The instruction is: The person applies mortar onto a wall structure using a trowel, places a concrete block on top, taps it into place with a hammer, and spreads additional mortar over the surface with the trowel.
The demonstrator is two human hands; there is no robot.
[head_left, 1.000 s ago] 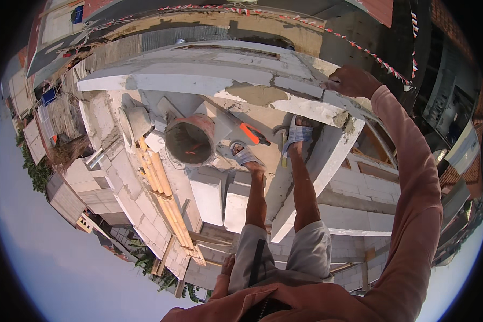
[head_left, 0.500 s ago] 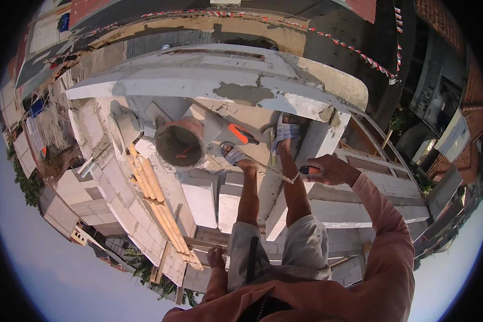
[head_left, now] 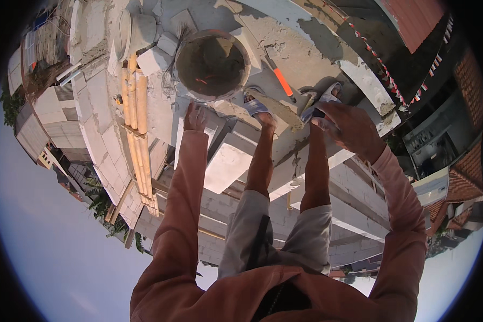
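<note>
My right hand (head_left: 354,130) is closed around the handle of a trowel, whose mortar-coated blade (head_left: 285,114) points left over the space between my feet. My left hand (head_left: 195,117) reaches forward with its fingers stretched out, just short of the near rim of a round bucket (head_left: 245,71). Grey, wet-looking material and a small orange-red thing show inside the bucket. Right of it lies a tool with an orange handle (head_left: 280,80) and a thin dark metal end; its exact kind is unclear.
My sandalled feet (head_left: 259,105) stand on a rough concrete ledge beside pale blocks (head_left: 228,161). Bamboo poles (head_left: 135,102) run along the left. White wall tops edge the drop on the right, where flag bunting (head_left: 367,53) hangs beyond.
The view has tipped and shifted toward the bucket. My left hand has come forward from beside my thigh to near the bucket; my right hand still holds the trowel.
</note>
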